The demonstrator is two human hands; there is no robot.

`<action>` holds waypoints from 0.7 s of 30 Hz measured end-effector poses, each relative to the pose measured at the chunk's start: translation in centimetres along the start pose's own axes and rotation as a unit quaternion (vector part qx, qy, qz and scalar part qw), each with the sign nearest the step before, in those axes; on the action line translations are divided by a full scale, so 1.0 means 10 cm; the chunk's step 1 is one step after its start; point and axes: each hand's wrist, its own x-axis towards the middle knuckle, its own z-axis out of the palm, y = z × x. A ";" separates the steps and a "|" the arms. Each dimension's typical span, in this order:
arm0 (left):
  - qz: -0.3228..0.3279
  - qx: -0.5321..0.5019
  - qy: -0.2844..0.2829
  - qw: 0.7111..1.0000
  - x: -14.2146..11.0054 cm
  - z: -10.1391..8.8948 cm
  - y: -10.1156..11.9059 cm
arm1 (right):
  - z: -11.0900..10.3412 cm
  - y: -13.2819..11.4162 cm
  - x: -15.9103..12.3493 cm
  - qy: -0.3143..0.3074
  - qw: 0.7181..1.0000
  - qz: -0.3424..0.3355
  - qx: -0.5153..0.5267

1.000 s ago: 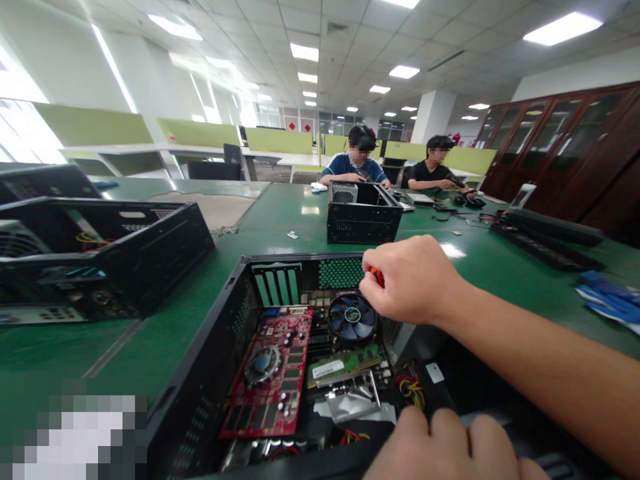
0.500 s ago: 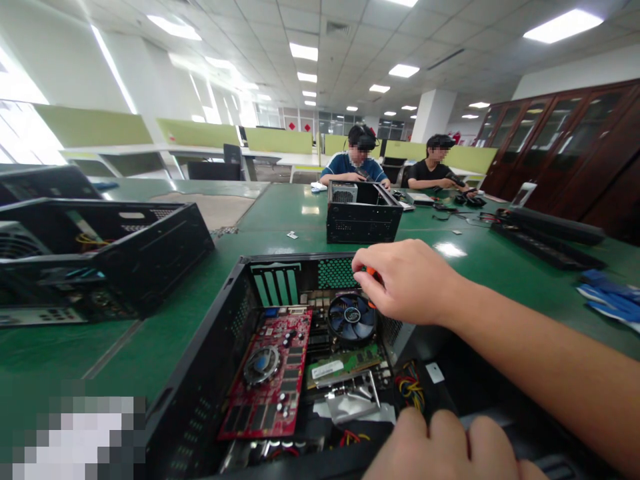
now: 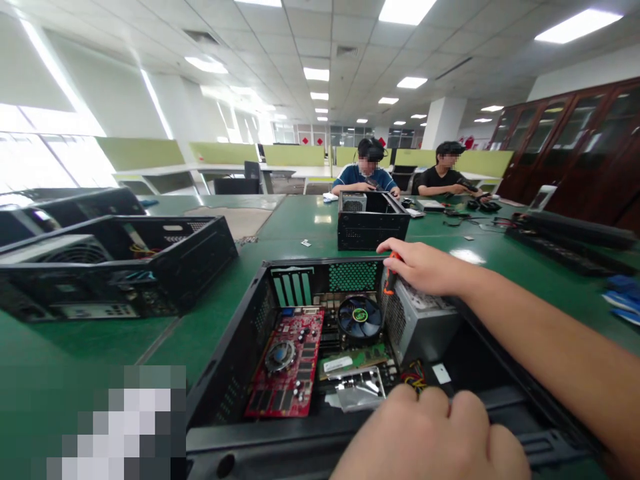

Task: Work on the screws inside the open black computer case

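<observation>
An open black computer case (image 3: 235, 437) lies on the table in front of me. My right hand (image 3: 420, 265) holds an orange-and-black screwdriver (image 3: 390, 280) with its shaft pointing down, beside the grey power supply (image 3: 425, 327) at the far right corner. The tip is hard to make out. Nearby is the dark CPU fan (image 3: 360, 319). To the left sits a red graphics card (image 3: 287, 367), and a green memory module (image 3: 357, 359) lies below the fan. My left hand (image 3: 435, 437) is curled over the case's near edge, fingertips hidden.
Another open black case (image 3: 200, 260) stands at left on the green table (image 3: 210, 340). A smaller-looking case (image 3: 373, 227) is straight ahead, with two people working behind it. Black panels (image 3: 560, 243) and blue gloves (image 3: 623, 300) lie at right.
The view has shifted, so things sit lower and further right. My right hand has opened out somewhat around the screwdriver, showing more of its handle and the power supply. My left hand stays at the near edge.
</observation>
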 end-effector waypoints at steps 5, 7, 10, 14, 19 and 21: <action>0.000 -0.024 -0.138 0.990 0.13 -0.32 -0.04 | 0.05 0.28 -0.16 0.060 0.990 0.016 0.128; -0.030 -0.042 -0.175 0.983 0.09 -0.41 -0.03 | 0.09 0.36 -0.23 0.082 0.980 0.023 0.179; -0.096 -0.058 -0.158 0.981 -0.07 -0.52 0.02 | 0.14 0.46 -0.32 0.088 0.965 0.022 0.245; -0.263 -0.081 -0.196 0.941 -0.25 -0.65 0.08 | 0.18 0.56 -0.43 0.087 0.949 0.019 0.304; -0.378 -0.083 -0.264 0.883 -0.22 -0.76 0.09 | 0.21 0.63 -0.52 0.103 0.935 0.030 0.339; -0.384 -0.072 -0.261 0.883 -0.18 -0.79 0.10 | 0.21 0.62 -0.53 0.105 0.932 0.035 0.345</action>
